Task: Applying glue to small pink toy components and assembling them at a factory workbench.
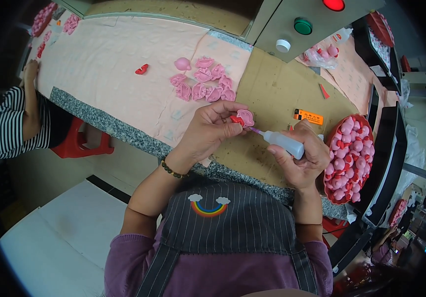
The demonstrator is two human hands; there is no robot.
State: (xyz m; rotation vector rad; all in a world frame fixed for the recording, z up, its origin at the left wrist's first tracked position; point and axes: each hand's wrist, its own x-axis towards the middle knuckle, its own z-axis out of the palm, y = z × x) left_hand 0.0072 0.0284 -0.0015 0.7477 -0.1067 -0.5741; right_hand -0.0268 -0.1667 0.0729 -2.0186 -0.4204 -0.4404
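Note:
My left hand (208,129) is closed on a small hollow pink plastic piece (245,117), with a red part (235,120) against it, between thumb and fingers. A translucent squeeze bottle (286,144) lies tilted in my right hand (306,161), fingers wrapped round it. Its thin nozzle points left, and the tip is at the pink piece; whether they touch I cannot tell. Beyond my left hand, several hollow pink pieces (203,74) lie in a loose cluster beside a round pink piece (182,64). A lone red piece (141,69) lies farther left.
An orange box (310,117) lies beyond my right hand. At right stands a red basket (340,199) heaped with pink and red pieces. A grey machine housing (316,24) with buttons rises at the back. Another person (15,116) sits at the table's left end, by a red stool (82,143).

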